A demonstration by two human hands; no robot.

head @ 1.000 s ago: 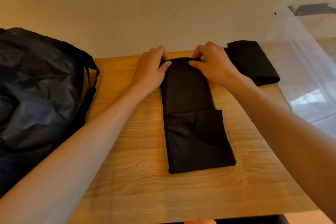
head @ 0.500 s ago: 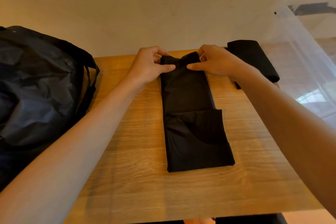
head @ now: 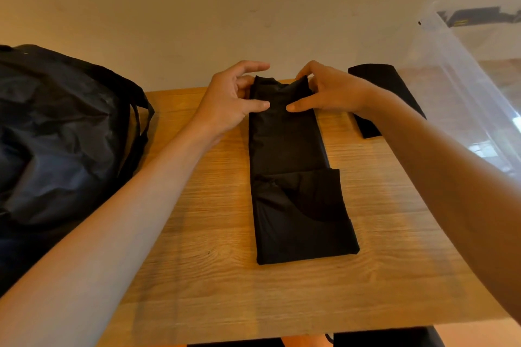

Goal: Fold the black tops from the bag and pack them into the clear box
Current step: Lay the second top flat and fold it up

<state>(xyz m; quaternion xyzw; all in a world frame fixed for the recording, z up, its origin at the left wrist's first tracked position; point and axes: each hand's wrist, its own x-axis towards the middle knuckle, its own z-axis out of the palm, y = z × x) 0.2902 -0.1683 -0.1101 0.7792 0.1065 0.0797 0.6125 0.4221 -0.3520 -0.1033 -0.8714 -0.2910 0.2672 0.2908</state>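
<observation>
A black top [head: 293,177], folded into a long narrow strip, lies lengthwise on the middle of the wooden table [head: 197,276]. My left hand [head: 231,98] and my right hand [head: 329,90] pinch its far end from either side, thumbs on top, and that end is raised off the table. A second black top [head: 380,84], folded small, lies at the far right behind my right forearm. The black bag [head: 56,127] sits crumpled on the left. The clear box [head: 462,87] stands on the right edge of the view.
A plain wall runs directly behind the table's far edge. The bag's straps [head: 138,121] hang over the table's left side. The clear box wall leans close to my right forearm. Bare wood shows in front of the strip near the table's front edge.
Both hands went from pressing the far end flat to pinching it and lifting it up off the table. The rest of the strip has not shifted.
</observation>
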